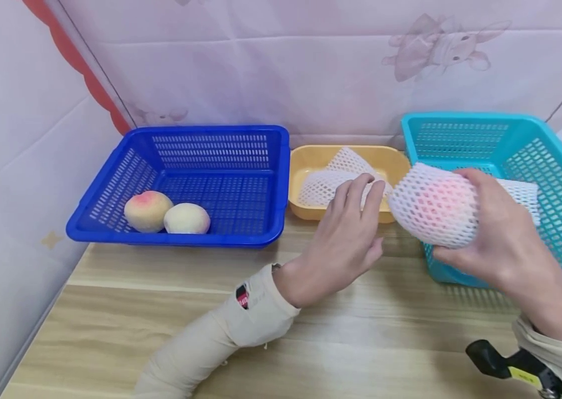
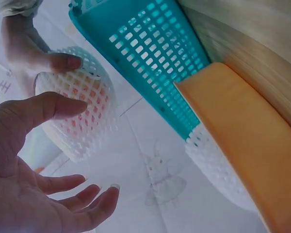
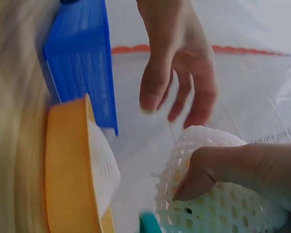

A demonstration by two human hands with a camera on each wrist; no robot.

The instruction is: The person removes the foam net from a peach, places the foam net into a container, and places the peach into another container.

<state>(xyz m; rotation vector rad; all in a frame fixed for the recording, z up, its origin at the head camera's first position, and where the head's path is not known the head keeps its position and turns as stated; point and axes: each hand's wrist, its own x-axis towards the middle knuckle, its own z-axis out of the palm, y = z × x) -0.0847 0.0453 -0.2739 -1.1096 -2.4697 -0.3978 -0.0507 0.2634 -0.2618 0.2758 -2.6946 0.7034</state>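
A peach in a white foam net (image 1: pixel 435 205) is gripped by my right hand (image 1: pixel 505 244) above the near left corner of the teal basket (image 1: pixel 475 117). My left hand (image 1: pixel 341 238) hovers by the front of the yellow tray (image 1: pixel 306 210), its fingers loosely bent and apart from the netted peach. In the left wrist view the left thumb (image 2: pixel 63 107) overlaps the netted peach, with a gap between thumb and fingers. White foam nets (image 1: pixel 328 185) lie in the yellow tray, partly behind the left hand.
To the left, a blue basket (image 1: pixel 281 183) holds two bare peaches (image 1: pixel 148 210) at its near left corner. Another white net-covered thing (image 1: pixel 522 194) lies in the teal basket, partly hidden by the right hand. A patterned wall covering (image 1: pixel 241 72) rises behind the wooden table (image 1: pixel 161 310).
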